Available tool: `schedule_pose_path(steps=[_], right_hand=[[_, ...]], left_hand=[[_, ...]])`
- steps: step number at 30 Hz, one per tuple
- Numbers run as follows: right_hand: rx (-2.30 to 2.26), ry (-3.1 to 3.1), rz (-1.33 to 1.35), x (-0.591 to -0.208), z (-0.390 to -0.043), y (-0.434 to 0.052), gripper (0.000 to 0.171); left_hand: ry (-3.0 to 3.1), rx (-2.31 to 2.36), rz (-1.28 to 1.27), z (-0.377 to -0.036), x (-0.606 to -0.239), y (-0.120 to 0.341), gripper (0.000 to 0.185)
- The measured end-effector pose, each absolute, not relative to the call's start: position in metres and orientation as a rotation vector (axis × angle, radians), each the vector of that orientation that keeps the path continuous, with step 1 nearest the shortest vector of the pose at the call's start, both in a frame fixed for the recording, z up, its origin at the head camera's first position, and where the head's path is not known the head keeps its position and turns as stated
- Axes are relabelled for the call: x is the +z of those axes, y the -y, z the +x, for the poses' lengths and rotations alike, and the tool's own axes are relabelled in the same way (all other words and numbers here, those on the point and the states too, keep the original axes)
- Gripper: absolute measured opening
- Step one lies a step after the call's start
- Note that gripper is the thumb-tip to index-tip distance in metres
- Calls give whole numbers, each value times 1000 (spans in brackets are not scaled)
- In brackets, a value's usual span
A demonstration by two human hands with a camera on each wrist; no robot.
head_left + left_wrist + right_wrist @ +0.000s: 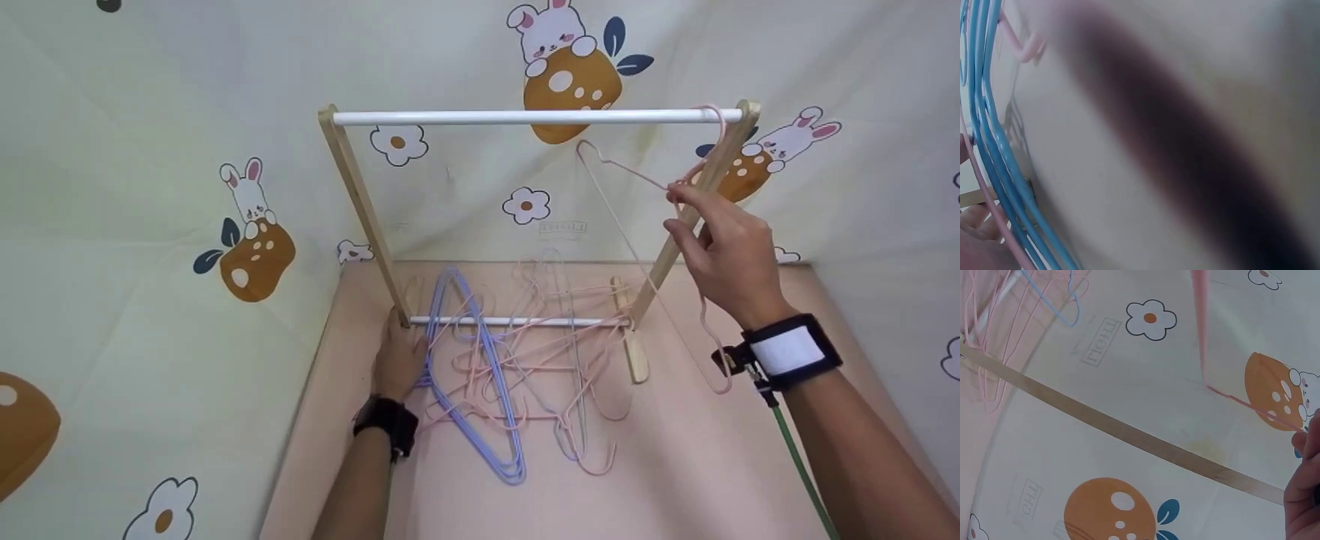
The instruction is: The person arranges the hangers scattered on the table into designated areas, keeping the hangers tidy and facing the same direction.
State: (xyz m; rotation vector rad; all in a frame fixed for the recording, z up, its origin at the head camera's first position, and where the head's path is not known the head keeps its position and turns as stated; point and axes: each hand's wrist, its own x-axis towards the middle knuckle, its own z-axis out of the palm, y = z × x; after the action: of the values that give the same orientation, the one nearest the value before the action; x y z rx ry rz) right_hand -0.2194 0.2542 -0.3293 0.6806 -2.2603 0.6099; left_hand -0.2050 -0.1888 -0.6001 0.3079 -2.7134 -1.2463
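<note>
A pink clothes hanger (634, 171) hangs with its hook over the top rail (525, 118) of a clothes rack, at the rail's right end. My right hand (731, 251) pinches this hanger just below the hook, between thumb and fingers, beside the right wooden post (666, 262). At the lower left, my left hand (397, 358) grips the foot of the rack's left post (367, 217); its fingertips are partly hidden. Blue hangers (480, 375) stand close to that hand, and they cross the left wrist view, where fingers (979, 222) show beside a wooden piece.
Several pink hangers (555, 417) lie tangled around the rack's lower bar (517, 322), with a few pale ones among them. A wooden foot (636, 356) supports the right post. Patterned cloth (150, 127) walls surround the pink surface (637, 480).
</note>
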Motion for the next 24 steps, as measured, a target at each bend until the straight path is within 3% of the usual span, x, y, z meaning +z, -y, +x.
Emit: schedule_pose_path(steps=[11, 24], right_hand=[[646, 2534, 779, -328, -215, -282, 79], [619, 2697, 734, -335, -193, -320, 51]], left_hand=[[2726, -1236, 321, -203, -597, 186, 89], [2689, -1294, 339, -205, -597, 180, 88]])
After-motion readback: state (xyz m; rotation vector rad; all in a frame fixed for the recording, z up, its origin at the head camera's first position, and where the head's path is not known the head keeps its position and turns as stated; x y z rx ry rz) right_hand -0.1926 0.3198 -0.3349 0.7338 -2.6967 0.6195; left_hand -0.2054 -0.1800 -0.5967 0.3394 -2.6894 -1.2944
